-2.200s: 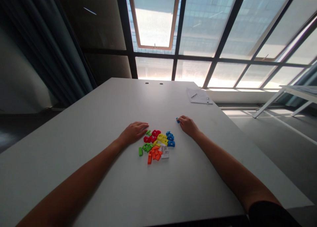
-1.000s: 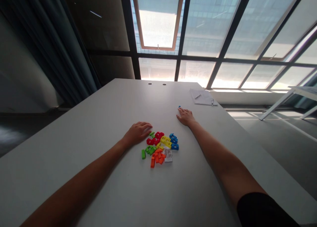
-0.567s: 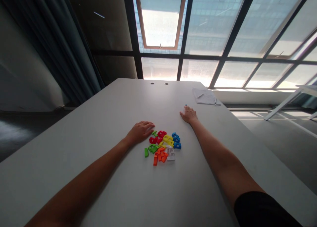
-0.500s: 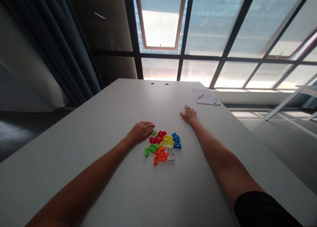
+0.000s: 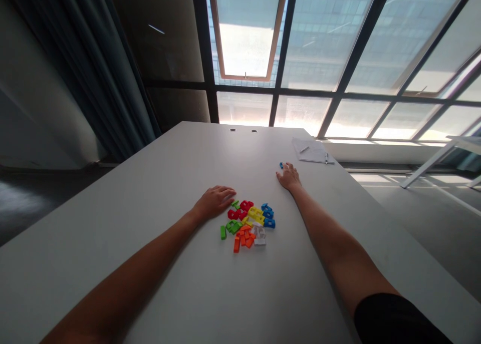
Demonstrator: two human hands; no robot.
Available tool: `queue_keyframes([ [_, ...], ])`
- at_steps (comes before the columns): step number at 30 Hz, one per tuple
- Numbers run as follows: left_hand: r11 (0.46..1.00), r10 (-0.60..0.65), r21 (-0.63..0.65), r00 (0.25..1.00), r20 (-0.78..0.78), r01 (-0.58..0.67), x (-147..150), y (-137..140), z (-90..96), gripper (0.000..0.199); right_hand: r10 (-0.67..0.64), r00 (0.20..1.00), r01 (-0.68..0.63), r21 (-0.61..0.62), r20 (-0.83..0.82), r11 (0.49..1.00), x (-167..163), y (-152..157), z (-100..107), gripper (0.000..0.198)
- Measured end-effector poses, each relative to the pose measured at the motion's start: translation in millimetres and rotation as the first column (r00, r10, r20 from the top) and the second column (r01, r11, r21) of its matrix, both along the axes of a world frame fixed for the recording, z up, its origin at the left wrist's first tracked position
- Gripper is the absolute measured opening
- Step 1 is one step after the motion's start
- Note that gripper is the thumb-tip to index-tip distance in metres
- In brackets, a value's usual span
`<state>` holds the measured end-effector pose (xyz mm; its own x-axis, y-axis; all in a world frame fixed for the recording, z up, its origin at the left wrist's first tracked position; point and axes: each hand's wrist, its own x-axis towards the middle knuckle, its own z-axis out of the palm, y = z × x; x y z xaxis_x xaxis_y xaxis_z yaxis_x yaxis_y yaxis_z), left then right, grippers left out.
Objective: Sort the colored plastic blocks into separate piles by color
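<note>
A pile of small coloured blocks [image 5: 248,223] lies on the grey table [image 5: 169,184]: red, yellow, blue, green, orange and white pieces. My left hand [image 5: 215,202] rests flat on the table at the pile's left edge, its fingertips beside a green piece. My right hand [image 5: 288,176] lies flat farther back on the right, fingers spread. A single small blue block [image 5: 280,165] sits on the table just beyond its fingertips, apart from the pile.
A sheet of paper with a pen [image 5: 311,150] lies near the table's far right corner. Two small round holes [image 5: 243,130] mark the far edge. Large windows stand behind the table; another white table [image 5: 443,153] is at the far right.
My right hand carried the blue block away from the pile toward the far right, set it down and let go. My left hand has stayed by the pile.
</note>
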<state>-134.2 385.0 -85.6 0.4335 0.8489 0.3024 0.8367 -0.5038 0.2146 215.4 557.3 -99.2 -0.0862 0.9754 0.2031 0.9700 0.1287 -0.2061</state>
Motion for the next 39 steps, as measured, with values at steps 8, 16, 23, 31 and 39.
queue_keyframes([
  [8, 1.000, 0.006, -0.006, 1.000, -0.004, -0.006, 0, 0, -0.1, 0.040, 0.017, 1.000, -0.016, -0.007, 0.017, 1.000, -1, -2, 1, 0.065],
  [16, 1.000, -0.019, -0.008, 1.000, -0.008, 0.019, -2, 0, 0.0, 0.041, 0.039, 0.992, -0.030, 0.072, -0.123, 0.997, -8, -30, 7, 0.055],
  [23, 1.000, -0.011, -0.009, 1.000, 0.000, 0.011, -1, -1, 0.2, 0.043, 0.569, 0.765, -0.540, 0.181, -0.302, 0.822, 12, -100, 6, 0.035],
  [31, 1.000, -0.017, -0.012, 1.000, 0.010, 0.017, -3, -2, 0.9, 0.044, 0.832, 0.475, -0.804, 0.243, -0.286, 0.543, -1, -135, 16, 0.030],
  [39, 1.000, -0.018, -0.019, 1.000, 0.013, 0.018, -2, -1, 0.7, 0.043, 0.534, 0.845, -0.525, 0.135, -0.038, 0.841, 34, -100, 16, 0.033],
])
